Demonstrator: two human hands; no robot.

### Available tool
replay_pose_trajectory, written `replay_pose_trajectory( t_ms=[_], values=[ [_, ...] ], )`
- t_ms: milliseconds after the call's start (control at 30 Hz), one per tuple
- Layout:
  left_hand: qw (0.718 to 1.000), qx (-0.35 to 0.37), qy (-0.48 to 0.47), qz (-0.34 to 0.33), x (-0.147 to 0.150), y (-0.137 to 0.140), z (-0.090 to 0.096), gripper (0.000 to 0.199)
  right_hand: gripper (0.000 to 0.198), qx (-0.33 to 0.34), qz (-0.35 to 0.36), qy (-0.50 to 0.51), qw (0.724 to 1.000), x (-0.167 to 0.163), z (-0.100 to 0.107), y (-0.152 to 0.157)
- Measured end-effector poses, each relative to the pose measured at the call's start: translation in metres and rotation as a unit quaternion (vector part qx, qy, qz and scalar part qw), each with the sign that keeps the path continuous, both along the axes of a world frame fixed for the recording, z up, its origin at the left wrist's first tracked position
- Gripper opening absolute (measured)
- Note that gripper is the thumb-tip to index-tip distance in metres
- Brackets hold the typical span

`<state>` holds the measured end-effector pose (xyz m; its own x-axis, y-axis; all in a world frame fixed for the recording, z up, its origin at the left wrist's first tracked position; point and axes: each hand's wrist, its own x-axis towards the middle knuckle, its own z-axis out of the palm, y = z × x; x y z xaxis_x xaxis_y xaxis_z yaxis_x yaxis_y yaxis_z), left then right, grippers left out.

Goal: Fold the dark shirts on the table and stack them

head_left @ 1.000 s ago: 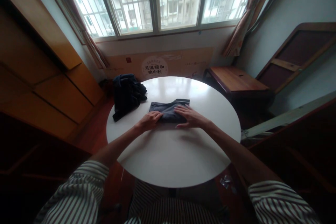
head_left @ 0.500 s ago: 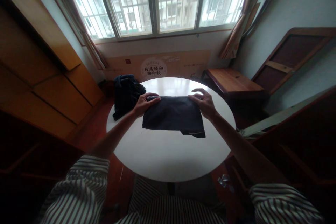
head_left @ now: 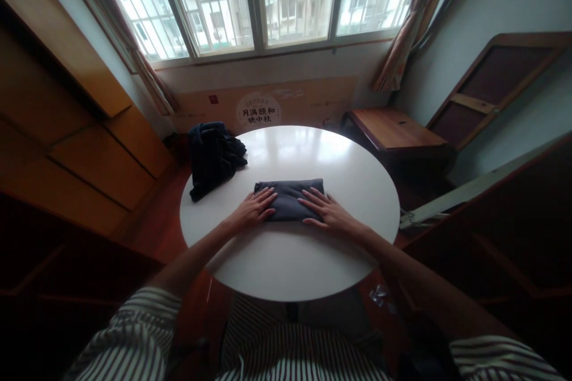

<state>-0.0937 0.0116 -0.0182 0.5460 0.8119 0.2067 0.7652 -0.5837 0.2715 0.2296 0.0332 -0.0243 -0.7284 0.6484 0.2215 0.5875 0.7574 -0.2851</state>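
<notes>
Lying palm-down on a folded dark grey cloth (head_left: 289, 201), both hands hold their fingers out straight rather than closing on anything. The left hand (head_left: 252, 209) covers the cloth's left end, its fingers slightly spread and slanting inward, away from the person. The right hand (head_left: 329, 212) lies over the right end, fingers fanned a little and the thumb set apart along the near edge. Between the two hands the middle of the cloth shows, a flat, roughly rectangular bundle with a fairly straight far edge and faint creases. It sits near the middle of a round white counter (head_left: 290, 265), whose glossy top reflects the window (head_left: 295, 3) beyond.

Toward the far left edge of the counter, well apart from the cloth, a rumpled dark garment (head_left: 214, 158) is heaped, one part of it hanging toward the rim. Striped sleeves (head_left: 143, 324) are pushed up to about the elbows. Behind the counter, a tan panel (head_left: 308, 95) printed with characters stands under the window; to its right is a low wooden stand (head_left: 395, 129), and on the left are orange-brown cabinets (head_left: 107, 161).
</notes>
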Motion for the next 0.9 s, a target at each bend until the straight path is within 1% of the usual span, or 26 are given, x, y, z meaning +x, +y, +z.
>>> replay_pose_trajectory(
  t_ms=[67, 100, 167, 233, 300, 333, 367, 433, 500, 533, 567, 633, 667, 700, 733, 833, 900],
  values=[
    [1.0, -0.015, 0.005, 0.025, -0.005, -0.007, -0.002, 0.048, 0.06, -0.003, -0.006, -0.013, 1.0, 0.01, -0.004, -0.008],
    [0.999, -0.017, -0.019, 0.037, -0.008, -0.007, -0.002, 0.049, 0.059, -0.004, -0.007, -0.013, 1.0, 0.015, -0.005, -0.009],
    [0.992, -0.005, -0.102, 0.076, -0.016, -0.002, -0.001, 0.048, 0.053, -0.002, -0.01, 0.004, 1.0, 0.018, -0.001, -0.009],
    [0.971, 0.016, -0.191, 0.143, -0.024, 0.011, 0.0, 0.045, 0.043, 0.013, -0.02, 0.037, 0.999, 0.012, 0.009, -0.004],
    [0.951, 0.012, -0.245, 0.188, -0.03, 0.028, 0.001, 0.039, 0.034, 0.034, -0.037, 0.067, 0.996, -0.003, 0.023, 0.002],
    [0.947, -0.004, -0.26, 0.188, -0.033, 0.037, 0.001, 0.038, 0.032, 0.043, -0.046, 0.073, 0.995, -0.013, 0.03, 0.005],
    [0.947, -0.025, -0.27, 0.175, -0.035, 0.044, 0.0, 0.039, 0.031, 0.049, -0.051, 0.07, 0.995, -0.025, 0.037, 0.007],
    [0.949, -0.069, -0.279, 0.131, -0.038, 0.056, -0.001, 0.041, 0.031, 0.051, -0.05, 0.047, 0.996, -0.051, 0.047, 0.007],
    [0.947, -0.106, -0.286, 0.1, -0.04, 0.062, -0.001, 0.04, 0.032, 0.046, -0.03, 0.019, 0.998, -0.08, 0.053, 0.001],
    [0.945, -0.117, -0.29, 0.094, -0.04, 0.064, -0.001, 0.04, 0.031, 0.044, -0.014, 0.009, 0.999, -0.094, 0.054, -0.004],
    [0.943, -0.124, -0.294, 0.094, -0.04, 0.065, -0.001, 0.04, 0.032, 0.046, 0.002, 0.001, 0.999, -0.108, 0.053, -0.009],
    [0.941, -0.125, -0.299, 0.099, -0.041, 0.067, -0.002, 0.04, 0.043, 0.061, 0.025, -0.014, 0.998, -0.132, 0.049, -0.019],
    [0.94, -0.121, -0.301, 0.102, -0.041, 0.068, -0.003, 0.04, 0.049, 0.07, 0.028, -0.024, 0.997, -0.142, 0.046, -0.023],
    [0.94, -0.115, -0.302, 0.104, -0.041, 0.069, -0.004, 0.04, 0.051, 0.077, 0.027, -0.035, 0.996, -0.149, 0.042, -0.025],
    [0.941, -0.11, -0.302, 0.103, -0.042, 0.07, -0.006, 0.039, 0.047, 0.083, 0.024, -0.046, 0.995, -0.154, 0.038, -0.027],
    [0.951, -0.087, -0.283, 0.088, -0.043, 0.072, -0.014, 0.032, 0.022, 0.085, 0.027, -0.059, 0.994, -0.157, 0.026, -0.027],
    [0.962, -0.063, -0.256, 0.066, -0.044, 0.072, -0.019, 0.03, 0.016, 0.084, 0.04, -0.05, 0.994, -0.154, 0.02, -0.024]
  ],
)
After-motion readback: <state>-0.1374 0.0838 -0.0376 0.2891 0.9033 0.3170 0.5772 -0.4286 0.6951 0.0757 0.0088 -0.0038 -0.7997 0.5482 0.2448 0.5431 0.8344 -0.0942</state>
